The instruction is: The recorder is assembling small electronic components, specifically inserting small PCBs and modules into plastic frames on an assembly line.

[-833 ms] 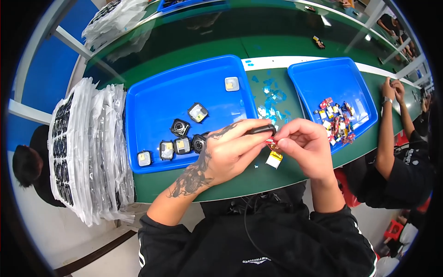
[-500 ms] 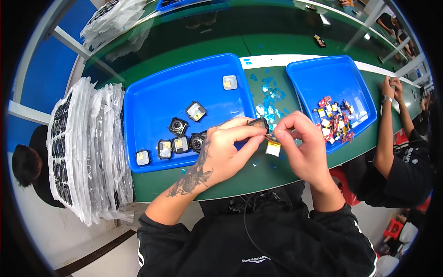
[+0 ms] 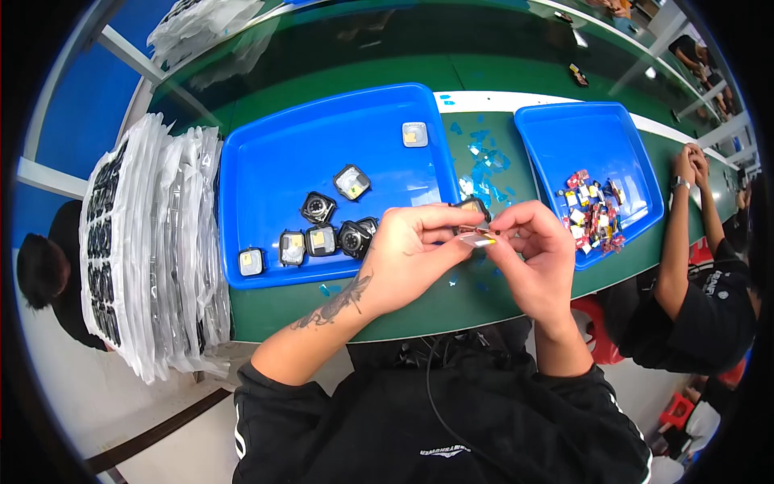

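Note:
My left hand (image 3: 411,250) is closed on a dark smartwatch case (image 3: 474,210), gripped between fingers and thumb above the table. A small silver and yellow battery (image 3: 478,239) lies at the tip of my left thumb, just below the case. The fingers of my right hand (image 3: 536,262) are pinched together at the battery's right side and the case's lower edge; what exactly lies between them is mostly hidden. Left of my hands, a large blue tray (image 3: 282,129) holds several watch cases (image 3: 321,239), some with pale square inserts.
A smaller blue tray (image 3: 580,121) at the right holds a heap of small red, white and yellow parts (image 3: 597,214). Blue film scraps (image 3: 484,165) litter the green table between trays. Plastic-wrapped stacks (image 3: 161,242) stand at the left. A co-worker's forearms (image 3: 677,218) rest at the right.
The battery, which hung below the case, is now tilted up close against it by my left thumb. My right fingers have moved in closer. The view has shifted slightly.

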`<act>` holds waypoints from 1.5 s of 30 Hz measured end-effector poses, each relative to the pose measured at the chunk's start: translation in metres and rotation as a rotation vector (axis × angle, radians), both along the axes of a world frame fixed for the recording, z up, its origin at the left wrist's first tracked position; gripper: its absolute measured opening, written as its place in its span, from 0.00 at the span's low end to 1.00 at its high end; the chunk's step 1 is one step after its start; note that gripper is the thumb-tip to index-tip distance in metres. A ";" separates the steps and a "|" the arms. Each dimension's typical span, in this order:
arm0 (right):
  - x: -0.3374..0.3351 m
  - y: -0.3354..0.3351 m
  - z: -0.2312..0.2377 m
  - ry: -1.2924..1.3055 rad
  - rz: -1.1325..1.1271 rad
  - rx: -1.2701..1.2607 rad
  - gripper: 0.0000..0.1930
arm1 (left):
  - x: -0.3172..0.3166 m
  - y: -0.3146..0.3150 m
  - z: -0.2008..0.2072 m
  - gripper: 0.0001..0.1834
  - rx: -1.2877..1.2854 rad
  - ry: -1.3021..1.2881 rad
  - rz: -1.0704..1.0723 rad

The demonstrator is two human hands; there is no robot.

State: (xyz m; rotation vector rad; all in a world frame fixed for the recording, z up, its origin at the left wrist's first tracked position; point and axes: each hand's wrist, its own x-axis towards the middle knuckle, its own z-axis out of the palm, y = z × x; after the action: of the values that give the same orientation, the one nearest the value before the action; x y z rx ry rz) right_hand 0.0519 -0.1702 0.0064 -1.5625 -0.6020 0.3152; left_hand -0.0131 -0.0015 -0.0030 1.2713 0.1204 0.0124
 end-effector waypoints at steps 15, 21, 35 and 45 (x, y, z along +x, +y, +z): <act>0.013 -0.003 0.012 0.111 0.031 -0.047 0.32 | -0.002 -0.001 0.010 0.19 0.186 -0.041 -0.033; 0.013 -0.002 0.012 0.014 -0.007 -0.134 0.33 | 0.000 -0.005 0.011 0.19 0.123 -0.046 0.020; 0.010 0.014 -0.001 0.016 -0.025 -0.085 0.27 | 0.002 0.001 0.010 0.25 -0.132 -0.012 0.049; 0.218 0.075 -0.009 -0.423 -0.146 -0.562 0.31 | -0.005 0.082 0.000 0.29 1.778 0.126 0.330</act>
State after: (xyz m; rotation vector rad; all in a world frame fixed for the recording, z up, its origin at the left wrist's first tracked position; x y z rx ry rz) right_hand 0.2701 -0.0955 -0.0024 -2.2324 -0.7591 0.0349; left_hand -0.0183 0.0803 -0.0034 3.0102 0.4900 0.3993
